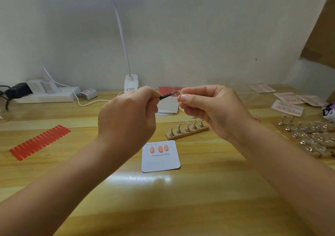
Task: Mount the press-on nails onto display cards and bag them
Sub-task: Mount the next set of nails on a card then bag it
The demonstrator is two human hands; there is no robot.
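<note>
Above the card [161, 158], the left hand [126, 119] pinches tweezers [169, 95] and the right hand [211, 108] pinches a small, unclear piece at their tip.

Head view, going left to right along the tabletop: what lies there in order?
Black adapter → white power strip → strip of red nail stickers → white display card with three pink nails → small wooden nail stand → bagged nail cards → heap of metal nail holders.

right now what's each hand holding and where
Left hand pinches dark tweezers by their rear end. Right hand fingers pinch something small at the tweezers' tips; cannot tell what.
</note>
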